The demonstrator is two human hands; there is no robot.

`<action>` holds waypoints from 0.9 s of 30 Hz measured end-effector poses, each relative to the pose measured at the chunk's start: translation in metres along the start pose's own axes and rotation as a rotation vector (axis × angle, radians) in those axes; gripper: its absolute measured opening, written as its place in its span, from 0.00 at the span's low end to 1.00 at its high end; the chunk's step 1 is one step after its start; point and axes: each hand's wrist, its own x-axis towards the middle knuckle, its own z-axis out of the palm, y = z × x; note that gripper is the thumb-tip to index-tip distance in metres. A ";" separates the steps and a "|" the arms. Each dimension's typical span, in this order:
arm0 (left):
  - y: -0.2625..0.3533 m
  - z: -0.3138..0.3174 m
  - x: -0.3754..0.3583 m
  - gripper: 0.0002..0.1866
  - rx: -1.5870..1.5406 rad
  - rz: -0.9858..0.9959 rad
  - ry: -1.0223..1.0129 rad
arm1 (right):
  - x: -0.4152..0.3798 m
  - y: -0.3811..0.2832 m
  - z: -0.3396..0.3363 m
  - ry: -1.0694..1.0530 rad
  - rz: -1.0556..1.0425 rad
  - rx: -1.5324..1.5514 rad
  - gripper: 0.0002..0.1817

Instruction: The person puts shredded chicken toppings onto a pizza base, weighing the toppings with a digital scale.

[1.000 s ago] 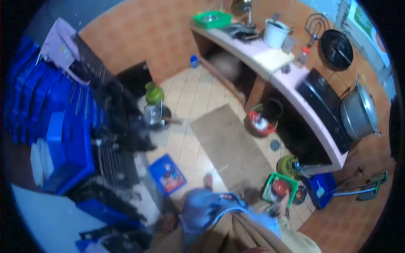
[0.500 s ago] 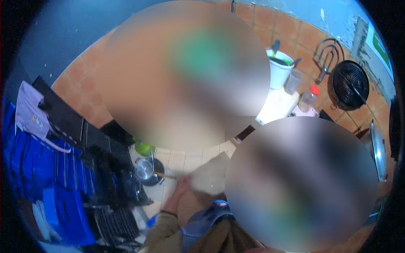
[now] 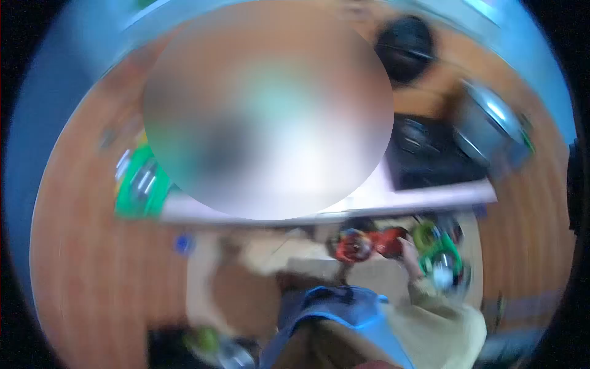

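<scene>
Right hand pinches red bowl at its right edge, beside red basin; left hand unseen, state unclear.

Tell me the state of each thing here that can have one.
Red bowl: held in right hand, contents unclear
Red basin: holding something, blurred
Green crate: loaded
Green basket: loaded, on the counter
Stove: lit or off, can't tell
Metal pot: on the stove, lid unclear
Black pan: hung up

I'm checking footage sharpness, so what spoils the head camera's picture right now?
Head view: motion blur softens the right hand and red object; head view: an oval blurred patch hides part of the counter; head view: glare streaks the metal pot, corners go black.
</scene>
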 end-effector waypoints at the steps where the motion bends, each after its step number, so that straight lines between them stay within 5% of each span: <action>1: 0.054 0.003 0.022 0.18 0.053 0.049 -0.056 | -0.014 -0.006 0.013 0.100 0.460 0.560 0.22; 3: 0.151 0.026 0.056 0.18 0.189 0.138 -0.184 | -0.065 -0.028 0.023 0.352 0.873 0.841 0.20; 4: 0.193 0.045 0.066 0.18 0.259 0.179 -0.245 | -0.096 -0.037 0.018 0.448 0.797 0.626 0.23; 6: 0.257 0.079 0.074 0.18 0.391 0.234 -0.355 | -0.151 -0.081 0.006 0.615 1.088 0.816 0.26; 10: 0.312 0.133 0.066 0.18 0.594 0.246 -0.505 | -0.246 -0.154 -0.001 0.994 1.304 0.919 0.27; 13: 0.304 0.171 0.042 0.18 0.710 0.233 -0.614 | -0.318 -0.136 0.038 1.172 1.392 1.170 0.25; 17: 0.262 0.233 -0.011 0.18 0.826 0.203 -0.823 | -0.360 -0.117 0.080 1.077 1.258 1.456 0.26; 21: 0.190 0.301 -0.096 0.19 0.935 0.145 -1.098 | -0.313 -0.146 0.045 0.828 1.028 1.594 0.28; 24: 0.146 0.338 -0.153 0.31 1.073 0.066 -1.317 | -0.278 -0.124 0.048 0.623 0.830 1.732 0.30; 27: 0.130 0.357 -0.208 0.34 1.029 0.002 -1.485 | -0.231 -0.166 -0.023 0.502 0.715 1.699 0.34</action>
